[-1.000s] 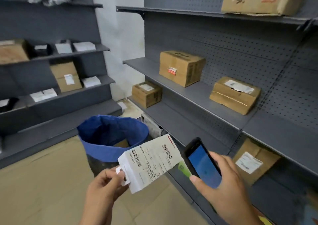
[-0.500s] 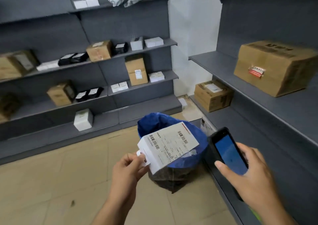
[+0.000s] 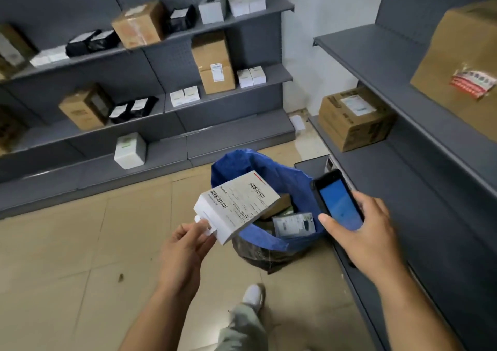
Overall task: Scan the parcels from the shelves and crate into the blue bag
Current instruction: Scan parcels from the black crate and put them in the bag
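Left hand (image 3: 185,246) pinches a white parcel (image 3: 236,205) at centre frame, over the blue bag (image 3: 271,240); right hand (image 3: 357,232) grips a scanner (image 3: 337,200) beside it.

One blue bag (image 3: 231,162), one labelled white parcel (image 3: 236,203) and one handheld scanner (image 3: 338,203) appear near the camera, between two runs of grey shelving (image 3: 443,189). The right run carries two brown cartons (image 3: 355,116); the far left run shows at least five more and at least three pairs of small white boxes (image 3: 246,4).
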